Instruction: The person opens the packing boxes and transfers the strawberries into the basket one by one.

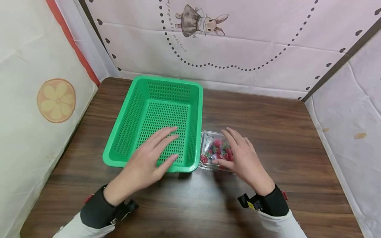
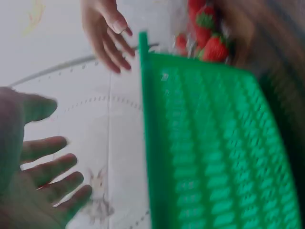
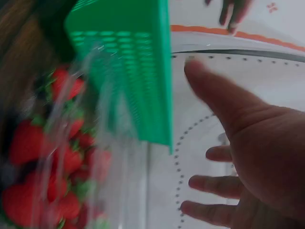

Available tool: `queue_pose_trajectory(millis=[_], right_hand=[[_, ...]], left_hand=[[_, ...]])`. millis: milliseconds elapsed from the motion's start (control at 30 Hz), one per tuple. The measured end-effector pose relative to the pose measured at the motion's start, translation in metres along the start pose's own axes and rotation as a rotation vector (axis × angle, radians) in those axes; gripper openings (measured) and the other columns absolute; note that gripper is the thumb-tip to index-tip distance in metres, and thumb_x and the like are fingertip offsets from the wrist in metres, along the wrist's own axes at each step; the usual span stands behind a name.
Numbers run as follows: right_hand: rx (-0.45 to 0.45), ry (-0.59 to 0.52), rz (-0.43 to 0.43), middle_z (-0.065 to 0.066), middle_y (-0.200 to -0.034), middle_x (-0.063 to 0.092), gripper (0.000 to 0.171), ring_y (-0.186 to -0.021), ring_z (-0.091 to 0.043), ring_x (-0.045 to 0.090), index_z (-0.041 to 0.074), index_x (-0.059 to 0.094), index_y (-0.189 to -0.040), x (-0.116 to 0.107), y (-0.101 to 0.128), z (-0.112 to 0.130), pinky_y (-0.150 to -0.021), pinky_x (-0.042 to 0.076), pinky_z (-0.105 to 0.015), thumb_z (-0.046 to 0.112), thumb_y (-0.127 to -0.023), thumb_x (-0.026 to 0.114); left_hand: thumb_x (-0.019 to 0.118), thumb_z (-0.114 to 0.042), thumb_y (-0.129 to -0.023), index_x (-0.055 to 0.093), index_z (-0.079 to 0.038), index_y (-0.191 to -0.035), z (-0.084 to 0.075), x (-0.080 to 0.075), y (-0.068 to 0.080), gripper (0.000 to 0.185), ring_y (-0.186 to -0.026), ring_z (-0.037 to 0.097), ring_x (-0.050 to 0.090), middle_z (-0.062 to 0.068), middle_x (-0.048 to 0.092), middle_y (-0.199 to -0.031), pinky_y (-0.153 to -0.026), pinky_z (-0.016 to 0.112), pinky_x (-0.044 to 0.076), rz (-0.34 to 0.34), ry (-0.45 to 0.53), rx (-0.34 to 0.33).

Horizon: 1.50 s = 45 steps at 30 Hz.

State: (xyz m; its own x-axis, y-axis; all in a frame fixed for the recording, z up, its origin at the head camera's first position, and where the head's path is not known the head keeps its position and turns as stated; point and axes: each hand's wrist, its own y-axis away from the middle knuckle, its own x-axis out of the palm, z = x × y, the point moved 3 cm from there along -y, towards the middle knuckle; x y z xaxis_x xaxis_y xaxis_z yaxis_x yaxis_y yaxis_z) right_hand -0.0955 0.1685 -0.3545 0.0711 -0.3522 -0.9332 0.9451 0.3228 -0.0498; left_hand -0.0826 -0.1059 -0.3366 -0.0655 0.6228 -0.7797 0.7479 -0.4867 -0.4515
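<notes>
A green plastic basket [image 1: 166,112] with slotted walls stands left of the middle of the table, with nothing in it. Over its near edge hovers my left hand [image 1: 148,157], its fingers spread and holding nothing. Against the basket's right side is a clear plastic box [image 1: 207,138] of strawberries [image 1: 218,150]; red fruit with green tops shows through its wall in the right wrist view. My right hand [image 1: 245,162] is over the box's right part, fingers apart, covering some of it. Whether it touches the box cannot be told.
The brown wooden table [image 1: 268,119] has cloth hangings on three sides. A pale cloth with a rabbit print [image 1: 196,21] hangs at the back, another with an orange slice print [image 1: 56,100] on the left. Both wrists wear black straps with small cameras.
</notes>
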Motion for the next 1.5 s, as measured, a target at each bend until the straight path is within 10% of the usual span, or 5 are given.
queue_pose_trajectory(millis=[133, 300, 733, 1100, 1500], right_hand=[[-0.054, 0.060, 0.024, -0.015, -0.156, 0.032, 0.109, -0.144, -0.036, 0.028, 0.016, 0.031, -0.152, 0.010, -0.001, -0.013, -0.112, 0.021, -0.065, 0.060, -0.065, 0.079], [-0.099, 0.105, 0.069, -0.015, -0.158, 0.028, 0.115, -0.147, -0.039, 0.021, 0.019, 0.029, -0.153, 0.022, -0.005, -0.029, -0.111, 0.017, -0.069, 0.065, -0.060, 0.079], [-0.141, 0.133, 0.149, -0.016, -0.158, 0.028, 0.118, -0.146, -0.039, 0.021, 0.020, 0.025, -0.155, 0.035, -0.016, -0.054, -0.111, 0.016, -0.069, 0.071, -0.060, 0.075], [-0.172, 0.211, 0.119, -0.017, -0.152, 0.038, 0.106, -0.137, -0.040, 0.036, 0.020, 0.032, -0.152, 0.036, -0.022, -0.060, -0.107, 0.027, -0.066, 0.070, -0.067, 0.071], [-0.195, 0.226, 0.058, -0.017, -0.145, 0.048, 0.083, -0.129, -0.038, 0.046, 0.020, 0.046, -0.145, 0.035, -0.026, -0.060, -0.097, 0.038, -0.062, 0.057, -0.075, 0.070]], left_hand=[[0.066, -0.014, -0.090, 0.060, -0.009, -0.126, -0.014, 0.016, 0.006, 0.037, -0.113, 0.017, 0.062, 0.008, 0.062, -0.127, -0.092, 0.030, 0.052, -0.026, 0.234, 0.089], [0.059, -0.009, -0.094, 0.063, -0.013, -0.118, -0.030, 0.052, 0.022, 0.024, -0.090, 0.004, 0.065, 0.001, 0.069, -0.107, -0.076, 0.018, 0.054, 0.114, 0.567, 0.101], [0.037, -0.029, -0.105, 0.062, -0.004, -0.114, -0.018, 0.144, 0.046, 0.037, -0.095, 0.022, 0.065, 0.008, 0.071, -0.102, -0.080, 0.028, 0.053, 0.600, 1.001, -0.483], [0.032, -0.044, -0.104, 0.051, 0.004, -0.117, -0.008, 0.165, 0.030, 0.053, -0.079, 0.017, 0.064, 0.018, 0.067, -0.095, -0.072, 0.034, 0.056, 0.392, 1.174, -0.835], [0.031, -0.049, -0.103, 0.053, 0.004, -0.118, -0.004, 0.168, 0.024, 0.059, -0.081, 0.018, 0.064, 0.014, 0.067, -0.092, -0.067, 0.032, 0.055, 0.384, 1.067, -0.757]])
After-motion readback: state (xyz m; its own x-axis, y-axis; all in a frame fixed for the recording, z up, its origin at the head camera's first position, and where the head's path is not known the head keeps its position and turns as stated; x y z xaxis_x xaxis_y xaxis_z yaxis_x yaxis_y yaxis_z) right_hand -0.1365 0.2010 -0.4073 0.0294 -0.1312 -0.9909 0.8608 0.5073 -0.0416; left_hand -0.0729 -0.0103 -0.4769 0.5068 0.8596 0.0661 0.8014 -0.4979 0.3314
